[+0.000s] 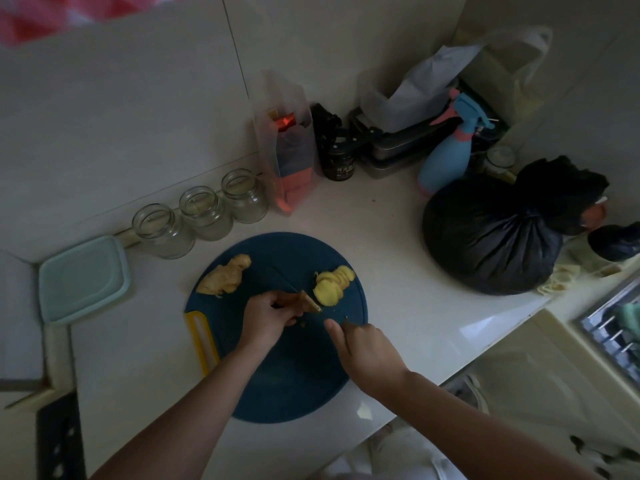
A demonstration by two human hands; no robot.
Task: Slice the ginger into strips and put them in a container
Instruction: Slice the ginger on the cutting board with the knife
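The left grip [268, 315] is closed around a brown-skinned ginger stub [308, 303], pinning it to the round blue cutting board [294, 375] just above the board's middle. The right grip [363, 344], at 4 o'clock from the stub, is curled with one finger stretched forward. In this dim light it seems to hold the handle of a knife [285, 280], whose thin blade runs past the stub toward 11 o'clock.

Just beside the stub at 2 o'clock lies a fanned pile of yellow ginger slices [334, 284]. A paler ginger lump [225, 275] sits near the board's 10 o'clock edge.

On the white table [398, 271], a container with a mint lid [83, 278] rests at 9 o'clock from the board. Three empty glass jars [204, 213] stand at 11 o'clock, and a tied black bag [491, 237] sits at 2 o'clock.
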